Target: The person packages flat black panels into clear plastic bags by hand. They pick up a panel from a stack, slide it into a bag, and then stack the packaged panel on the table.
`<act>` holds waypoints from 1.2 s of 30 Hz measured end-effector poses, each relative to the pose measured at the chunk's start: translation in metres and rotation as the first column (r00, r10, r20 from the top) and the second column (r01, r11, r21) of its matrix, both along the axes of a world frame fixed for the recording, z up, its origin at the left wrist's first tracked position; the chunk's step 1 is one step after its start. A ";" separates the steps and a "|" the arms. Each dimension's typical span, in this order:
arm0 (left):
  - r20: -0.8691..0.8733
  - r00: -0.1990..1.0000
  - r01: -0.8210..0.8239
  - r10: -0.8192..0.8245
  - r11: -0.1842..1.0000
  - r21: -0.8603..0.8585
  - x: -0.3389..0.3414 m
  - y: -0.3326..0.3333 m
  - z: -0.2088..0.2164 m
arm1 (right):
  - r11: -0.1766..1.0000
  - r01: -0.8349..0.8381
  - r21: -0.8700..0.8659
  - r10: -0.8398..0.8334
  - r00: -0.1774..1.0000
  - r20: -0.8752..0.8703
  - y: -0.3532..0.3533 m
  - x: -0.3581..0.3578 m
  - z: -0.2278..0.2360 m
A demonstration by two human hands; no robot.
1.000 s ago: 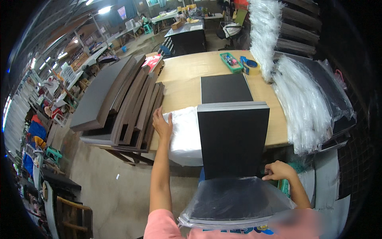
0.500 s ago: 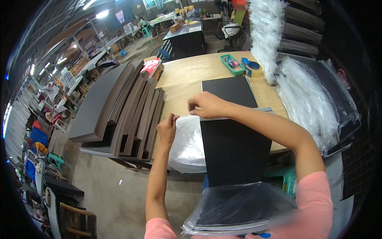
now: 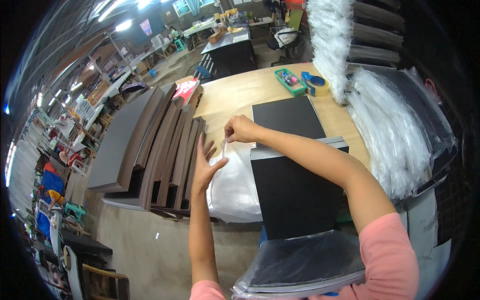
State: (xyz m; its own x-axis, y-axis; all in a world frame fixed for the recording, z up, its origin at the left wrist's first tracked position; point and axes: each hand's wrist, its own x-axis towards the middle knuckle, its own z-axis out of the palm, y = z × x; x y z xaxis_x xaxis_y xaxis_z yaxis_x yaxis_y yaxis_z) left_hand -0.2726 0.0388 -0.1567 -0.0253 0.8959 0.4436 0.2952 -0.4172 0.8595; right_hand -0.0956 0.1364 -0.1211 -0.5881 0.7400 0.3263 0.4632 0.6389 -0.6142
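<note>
A translucent white plastic bag (image 3: 234, 186) lies over the table's near edge, left of the black panels. My right hand (image 3: 243, 129) reaches across from the right and pinches the bag's top corner, pulling it up into a peak. Beside the bag's left edge, my left hand (image 3: 204, 167) is open with thumb and fingers spread. A black panel (image 3: 297, 195) stretches toward me under my right forearm, and a second black panel (image 3: 287, 117) lies beyond it. Light grey edging (image 3: 330, 142) runs crosswise where the two meet.
Dark, brown-edged boards (image 3: 122, 142) are stacked at the left. A green basket of small items (image 3: 291, 82) and tape rolls (image 3: 316, 86) stand at the far right of the table (image 3: 235, 95). Piled clear plastic bags (image 3: 387, 132) border the right. A plastic-wrapped dark panel (image 3: 300, 265) sits close to me.
My left hand has gone from a pinch to spread fingers. My right hand has shifted a little left, lifting the bag's corner. The grey edging now shows as a wider band.
</note>
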 end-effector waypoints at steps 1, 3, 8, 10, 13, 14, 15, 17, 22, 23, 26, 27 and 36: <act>0.030 0.999 0.011 -0.012 1.000 0.007 0.006 0.000 0.007 | 1.000 0.030 0.003 -0.030 1.000 -0.002 -0.002 -0.005 -0.002; 0.088 0.996 0.008 -0.007 1.000 -0.017 0.010 0.010 0.015 | 0.995 0.094 0.023 -0.094 0.996 -0.008 -0.006 -0.011 -0.001; 0.062 0.991 -0.111 0.116 0.991 -0.077 -0.003 0.017 0.009 | 0.978 0.188 0.092 -0.186 0.982 -0.029 -0.014 -0.013 -0.002; 0.010 0.994 -0.104 0.106 0.990 -0.098 -0.005 0.016 0.007 | 0.969 0.213 0.126 -0.210 0.977 -0.041 -0.015 -0.013 -0.003; -0.091 0.987 -0.146 0.133 0.977 -0.154 -0.008 0.017 0.007 | 0.954 0.222 0.200 -0.213 0.975 -0.065 -0.014 -0.008 -0.004; -0.129 0.981 -0.168 0.147 0.970 -0.174 -0.008 0.017 0.006 | 0.949 0.214 0.230 -0.205 0.977 -0.064 -0.013 -0.007 -0.006; 0.084 0.993 -0.070 0.089 0.977 -0.201 -0.013 0.021 -0.001 | 0.945 0.196 0.262 -0.185 0.980 -0.067 -0.014 -0.010 -0.005; 0.491 0.871 0.132 -0.026 0.974 -0.185 -0.022 0.032 -0.023 | 0.938 0.138 0.319 -0.111 0.989 -0.101 -0.012 -0.019 -0.008; 0.445 0.706 0.687 -0.550 0.382 -0.618 -0.046 0.008 -0.029 | 0.972 -0.207 0.114 0.190 0.971 0.143 -0.005 -0.023 -0.007; 0.387 0.537 0.781 -0.750 0.267 -0.565 -0.049 -0.010 0.001 | 0.924 -0.382 -0.032 0.380 0.902 0.203 -0.015 -0.027 -0.005; 0.242 0.440 0.774 -0.865 0.228 -0.591 -0.108 -0.066 0.025 | 0.027 -0.584 -0.812 0.795 0.504 -0.336 -0.102 -0.039 0.032; 0.266 0.431 0.823 -0.862 0.254 -0.508 -0.117 -0.082 0.022 | -0.128 -0.619 -0.775 0.873 0.301 -0.384 -0.128 -0.031 0.044; 0.173 0.240 0.887 -0.955 0.144 -0.440 -0.009 -0.178 0.019 | 0.060 -0.860 -0.507 0.521 0.460 -0.719 -0.185 0.144 0.049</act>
